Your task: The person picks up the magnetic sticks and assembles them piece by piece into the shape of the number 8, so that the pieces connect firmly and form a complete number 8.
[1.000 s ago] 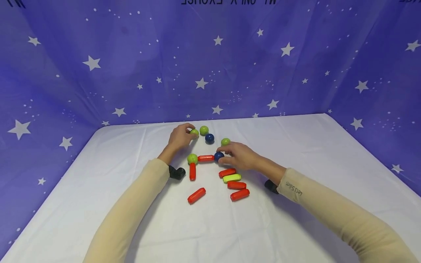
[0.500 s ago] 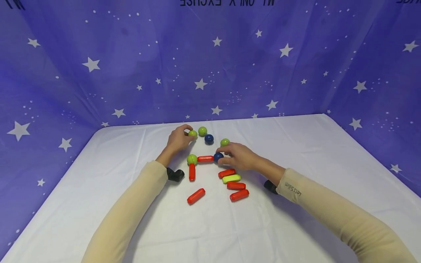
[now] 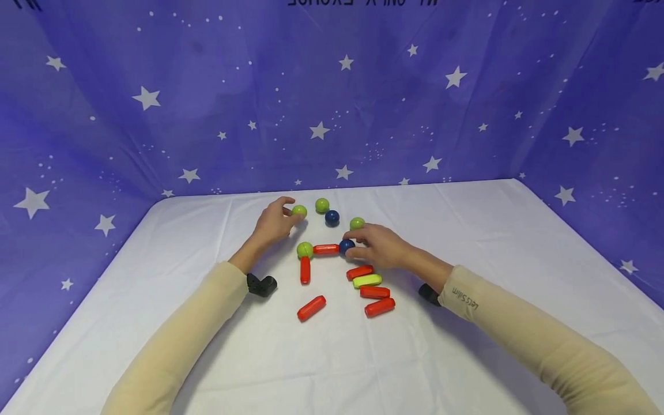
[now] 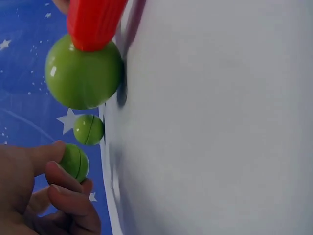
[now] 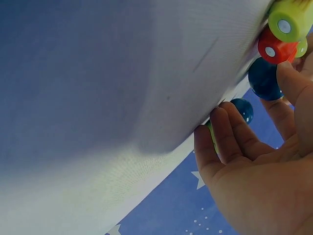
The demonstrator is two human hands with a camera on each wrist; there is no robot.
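Observation:
My left hand [image 3: 273, 223] pinches a green ball [image 3: 299, 211] between thumb and fingers; the left wrist view shows the grip on this ball [image 4: 75, 162] up close. My right hand [image 3: 381, 246] holds a dark blue ball [image 3: 346, 247] between thumb and index finger. That blue ball touches the end of a red rod [image 3: 326, 249], whose other end meets a second green ball [image 3: 305, 249]. From this green ball another red rod [image 3: 305, 270] points toward me, forming an L-shaped corner. In the right wrist view, the other right fingers partly hide a green ball [image 5: 213, 136].
Behind the joined pieces lie a green ball [image 3: 322, 205], a blue ball [image 3: 332, 218] and another green ball [image 3: 357, 223]. A yellow-green rod [image 3: 367, 280] lies among red rods [image 3: 374, 292] at right. One red rod [image 3: 312, 308] lies nearer me on the white cloth.
My left hand has drawn the green ball leftward, away from the other balls at the back. The right hand stays at the blue ball, and the joined pieces have not moved.

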